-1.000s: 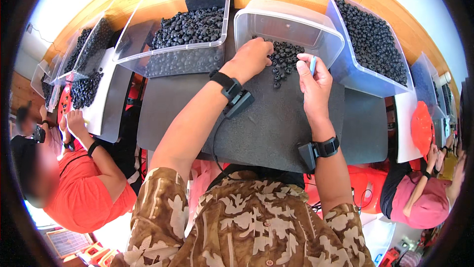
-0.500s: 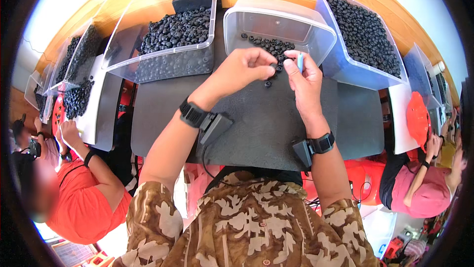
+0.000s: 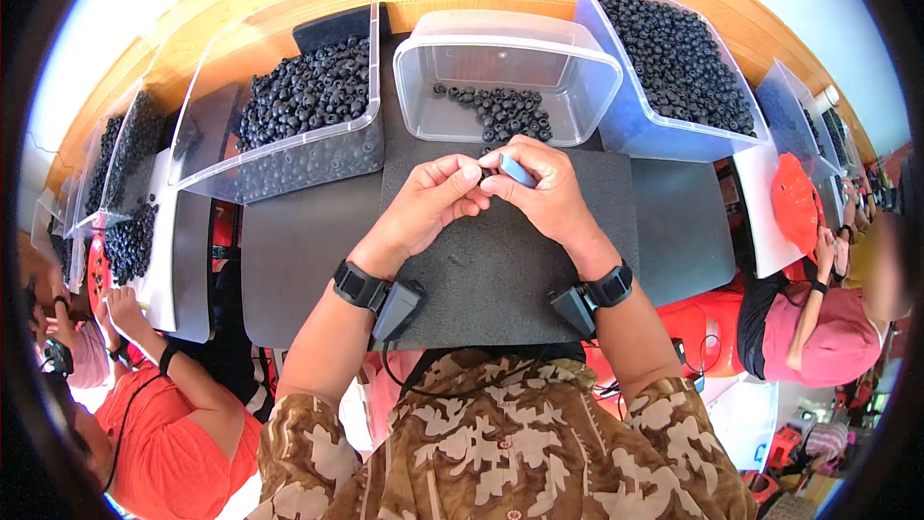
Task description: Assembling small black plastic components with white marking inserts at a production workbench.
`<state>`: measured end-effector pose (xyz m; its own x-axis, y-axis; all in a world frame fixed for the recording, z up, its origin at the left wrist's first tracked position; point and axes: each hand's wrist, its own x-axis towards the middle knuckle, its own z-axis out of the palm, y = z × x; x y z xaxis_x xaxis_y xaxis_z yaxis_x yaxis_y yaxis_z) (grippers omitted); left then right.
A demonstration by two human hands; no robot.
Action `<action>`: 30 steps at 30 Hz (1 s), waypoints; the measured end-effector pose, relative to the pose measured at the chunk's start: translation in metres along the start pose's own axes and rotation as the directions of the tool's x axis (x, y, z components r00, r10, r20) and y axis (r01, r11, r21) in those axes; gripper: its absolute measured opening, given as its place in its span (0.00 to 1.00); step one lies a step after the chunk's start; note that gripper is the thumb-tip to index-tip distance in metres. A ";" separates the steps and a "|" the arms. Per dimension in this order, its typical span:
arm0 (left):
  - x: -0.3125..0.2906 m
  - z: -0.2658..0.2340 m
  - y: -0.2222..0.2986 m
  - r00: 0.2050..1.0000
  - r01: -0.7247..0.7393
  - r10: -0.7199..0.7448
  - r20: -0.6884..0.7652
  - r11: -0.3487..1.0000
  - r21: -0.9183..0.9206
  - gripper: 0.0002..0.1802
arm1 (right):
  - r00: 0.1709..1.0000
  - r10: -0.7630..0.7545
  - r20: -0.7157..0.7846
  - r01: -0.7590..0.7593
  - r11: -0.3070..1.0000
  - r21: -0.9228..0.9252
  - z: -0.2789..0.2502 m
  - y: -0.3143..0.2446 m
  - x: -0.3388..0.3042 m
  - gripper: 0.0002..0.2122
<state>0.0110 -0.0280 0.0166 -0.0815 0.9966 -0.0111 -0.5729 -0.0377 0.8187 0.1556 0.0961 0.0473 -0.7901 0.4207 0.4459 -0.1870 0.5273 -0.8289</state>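
My left hand [image 3: 428, 201] and my right hand [image 3: 549, 195] meet above the black tabletop [image 3: 481, 279], just in front of a clear plastic tub [image 3: 587, 101]. Pinched in my left fingers is a small black round piece [image 3: 487, 177], partly hidden by the fingertips. My right hand grips a slim tool with a light blue handle [image 3: 518, 171]; its tip is covered by the fingers and sits close to the piece. Inside the tub lies a loose cluster of similar black round pieces [image 3: 515, 116], some with a visible hole.
To the left stands a large clear bin [image 3: 279, 169] heaped with black pieces; a bluish full bin [image 3: 664, 135] is at the right. Workers in red [image 3: 183, 424] and pink [image 3: 818, 328] tops sit on either side. A red plate [image 3: 797, 202] lies near the right one.
Both hands have drawn back from the tub and come together. The black piece now sits beside the blue-handled tool, which has tilted over. The view has shifted slightly.
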 end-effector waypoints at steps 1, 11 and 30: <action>0.000 0.004 -0.001 0.999 -0.012 0.011 -0.034 0.999 -0.038 0.10 | 1.000 0.002 0.004 -0.002 1.000 0.002 0.001 0.000 0.000 0.08; 0.002 0.006 -0.011 0.999 0.005 -0.012 -0.033 0.978 -0.207 0.10 | 0.986 -0.094 -0.136 0.089 0.995 -0.042 0.005 -0.005 -0.003 0.05; -0.002 0.005 0.011 0.986 -0.136 0.118 -0.115 0.978 -0.161 0.12 | 0.962 0.245 0.122 -0.272 0.911 0.310 -0.005 -0.006 -0.006 0.06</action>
<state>0.0090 -0.0303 0.0281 -0.2417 0.9701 0.0194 -0.6802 -0.1837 0.7096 0.1647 0.0944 0.0512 -0.8771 0.4435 0.1841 -0.1365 0.1374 -0.9811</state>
